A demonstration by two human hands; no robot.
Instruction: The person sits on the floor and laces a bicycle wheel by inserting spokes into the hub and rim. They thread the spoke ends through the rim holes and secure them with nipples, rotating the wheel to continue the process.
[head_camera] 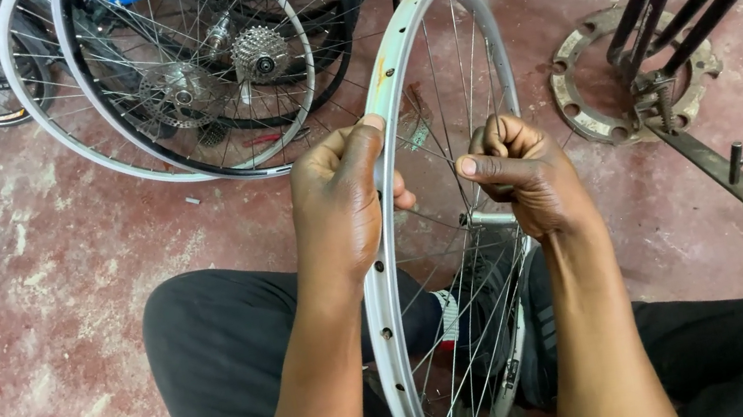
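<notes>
— One silver wheel rim [388,316] in play, held upright on edge between the person's knees, running from 12 o'clock down to 6 o'clock in the view.

— And the left hand [338,206]?

— Its grip is wrapped round the rim's near edge, thumb up along the metal. The right hand [519,176] sits at 3 o'clock of it, curled tight among the spokes [474,342] near the hub (what it pinches I cannot tell).

— Around them?

— At 11 o'clock, two more wheels [169,81] lean together on the red floor [24,297], one with a sprocket cluster [258,53]. At 2 o'clock, one dark metal stand [665,39] rises from one ring-shaped base [579,93].
</notes>
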